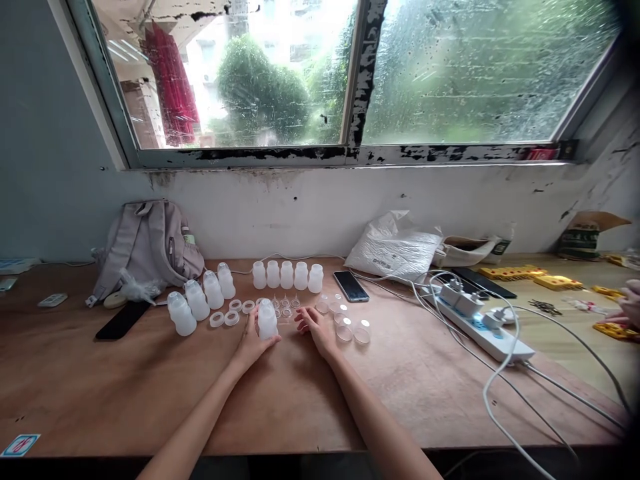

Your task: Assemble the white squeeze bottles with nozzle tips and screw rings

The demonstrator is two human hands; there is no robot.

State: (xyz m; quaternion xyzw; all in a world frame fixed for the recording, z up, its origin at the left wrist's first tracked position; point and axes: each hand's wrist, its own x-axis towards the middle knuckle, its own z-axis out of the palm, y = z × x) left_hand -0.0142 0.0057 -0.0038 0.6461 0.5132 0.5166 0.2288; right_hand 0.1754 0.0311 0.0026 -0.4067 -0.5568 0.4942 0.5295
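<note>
My left hand [251, 345] wraps a small translucent white plastic bottle [267, 319] that stands upright on the wooden table [150, 387]. My right hand [315, 330] lies flat beside it, fingers spread, touching the table near small clear parts [285, 307]. Several more bottles stand in a row behind [287, 275] and in a slanted line to the left [200, 301]. White rings [231, 318] lie left of the held bottle. Clear round caps [350, 328] are scattered to the right of my right hand.
A grey backpack [145, 248] leans on the wall at left, a black phone [123, 321] before it. Another phone [351, 286], a white bag [395, 252] and a power strip [480, 323] with cables lie right. Another person's hand [631, 305] shows at the far right among yellow parts.
</note>
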